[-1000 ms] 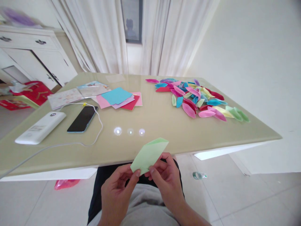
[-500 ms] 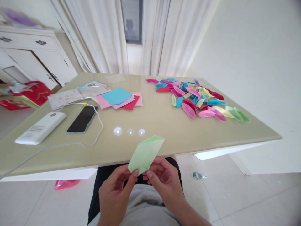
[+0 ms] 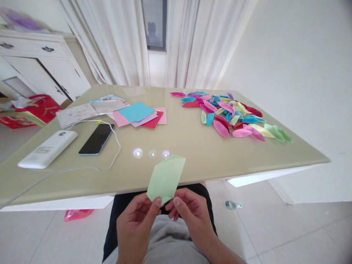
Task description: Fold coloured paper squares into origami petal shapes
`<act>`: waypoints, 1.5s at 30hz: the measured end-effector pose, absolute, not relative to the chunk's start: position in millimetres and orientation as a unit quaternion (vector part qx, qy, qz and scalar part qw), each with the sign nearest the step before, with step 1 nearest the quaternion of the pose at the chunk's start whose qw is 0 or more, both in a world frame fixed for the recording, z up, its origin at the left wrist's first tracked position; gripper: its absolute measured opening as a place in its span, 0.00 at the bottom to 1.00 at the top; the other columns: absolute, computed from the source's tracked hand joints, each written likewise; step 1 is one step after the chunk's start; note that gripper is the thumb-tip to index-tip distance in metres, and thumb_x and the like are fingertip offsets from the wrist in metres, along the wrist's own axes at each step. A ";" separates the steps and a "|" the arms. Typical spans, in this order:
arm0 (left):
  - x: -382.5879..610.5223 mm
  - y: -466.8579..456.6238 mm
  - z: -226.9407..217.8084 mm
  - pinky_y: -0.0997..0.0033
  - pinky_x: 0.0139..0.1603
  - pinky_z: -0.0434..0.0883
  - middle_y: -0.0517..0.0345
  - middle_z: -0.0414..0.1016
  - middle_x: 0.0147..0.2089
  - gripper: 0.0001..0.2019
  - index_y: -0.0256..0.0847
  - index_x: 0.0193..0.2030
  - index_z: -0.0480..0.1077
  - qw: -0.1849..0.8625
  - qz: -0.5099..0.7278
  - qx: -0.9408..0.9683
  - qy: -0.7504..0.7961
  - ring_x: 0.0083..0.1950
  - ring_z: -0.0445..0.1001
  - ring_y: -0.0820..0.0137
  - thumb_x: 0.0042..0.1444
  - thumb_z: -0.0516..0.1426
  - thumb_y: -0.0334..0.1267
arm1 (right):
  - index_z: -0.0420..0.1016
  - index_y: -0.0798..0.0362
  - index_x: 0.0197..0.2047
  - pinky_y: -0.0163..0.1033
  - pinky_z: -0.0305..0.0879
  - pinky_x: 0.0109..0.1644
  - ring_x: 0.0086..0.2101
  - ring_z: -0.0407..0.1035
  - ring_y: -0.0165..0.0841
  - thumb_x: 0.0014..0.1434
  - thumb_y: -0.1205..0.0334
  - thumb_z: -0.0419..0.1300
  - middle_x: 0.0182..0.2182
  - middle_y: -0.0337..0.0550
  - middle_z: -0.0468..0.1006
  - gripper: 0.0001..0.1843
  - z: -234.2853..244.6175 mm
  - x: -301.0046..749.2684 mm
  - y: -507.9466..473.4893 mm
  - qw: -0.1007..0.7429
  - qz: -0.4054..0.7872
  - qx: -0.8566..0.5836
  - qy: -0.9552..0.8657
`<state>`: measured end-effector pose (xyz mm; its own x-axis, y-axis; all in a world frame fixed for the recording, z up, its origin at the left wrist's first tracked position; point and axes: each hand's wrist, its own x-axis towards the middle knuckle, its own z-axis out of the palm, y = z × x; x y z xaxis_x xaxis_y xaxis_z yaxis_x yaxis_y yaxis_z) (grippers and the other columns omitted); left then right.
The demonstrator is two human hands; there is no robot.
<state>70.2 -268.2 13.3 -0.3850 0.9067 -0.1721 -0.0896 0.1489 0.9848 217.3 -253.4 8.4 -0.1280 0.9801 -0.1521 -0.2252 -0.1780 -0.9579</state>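
A light green folded paper point(image 3: 167, 178) stands tilted over the table's near edge, its lower end between my two hands. My left hand point(image 3: 139, 220) pinches its lower left corner, thumb in front and fingers behind. At the lower right edge, my right hand point(image 3: 192, 216) holds the paper between thumb and curled fingers. Several folded paper pieces point(image 3: 220, 130) in pink, red, blue, yellow and green lie heaped at the table's right. Flat coloured paper sheets point(image 3: 136, 112) are stacked left of centre.
A phone point(image 3: 96, 140), a white power bank point(image 3: 47, 149) and a white cable point(image 3: 119, 146) lie on the table's point(image 3: 187, 161) left side. Clear-wrapped printed packets point(image 3: 77, 114) lie behind them. Below on the floor are a bottle-like object point(image 3: 232, 205) and a pink plastic bag point(image 3: 78, 215).
The green paper has shifted slightly left and turned more upright. My right hand's fingers have moved slightly down; both hands keep hold of the paper.
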 end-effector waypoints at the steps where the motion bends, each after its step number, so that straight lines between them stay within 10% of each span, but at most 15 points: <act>1: 69.2 -268.2 11.3 0.74 0.31 0.80 0.58 0.83 0.30 0.16 0.39 0.38 0.79 0.450 0.561 0.333 0.610 0.29 0.79 0.69 0.50 0.72 0.49 | 0.81 0.55 0.37 0.32 0.70 0.29 0.24 0.73 0.29 0.65 0.43 0.67 0.28 0.46 0.83 0.21 7.6 217.4 -253.4 0.479 0.616 -0.457 -0.427; 11: 49.1 -259.5 -12.7 0.72 0.35 0.81 0.49 0.86 0.39 0.22 0.37 0.47 0.82 0.631 0.526 0.276 0.500 0.36 0.83 0.65 0.61 0.65 0.55 | 0.77 0.54 0.31 0.30 0.65 0.25 0.21 0.68 0.26 0.67 0.46 0.65 0.22 0.41 0.79 0.21 1.4 220.2 -255.3 0.480 0.575 -0.485 -0.452; 33: 48.0 -259.6 -4.6 0.73 0.33 0.75 0.56 0.79 0.27 0.16 0.38 0.32 0.78 0.600 0.433 0.415 0.530 0.30 0.78 0.68 0.56 0.70 0.49 | 0.76 0.54 0.28 0.31 0.55 0.23 0.18 0.61 0.25 0.68 0.41 0.62 0.19 0.39 0.76 0.26 -8.6 222.5 -250.7 0.440 0.572 -0.498 -0.481; 45: 41.2 -242.7 21.5 0.70 0.36 0.77 0.49 0.86 0.39 0.24 0.39 0.48 0.81 0.590 0.518 0.322 0.529 0.36 0.81 0.63 0.53 0.70 0.55 | 0.76 0.52 0.29 0.33 0.50 0.26 0.23 0.58 0.27 0.71 0.51 0.60 0.22 0.34 0.71 0.19 22.6 250.1 -240.6 0.275 0.543 -0.444 -0.657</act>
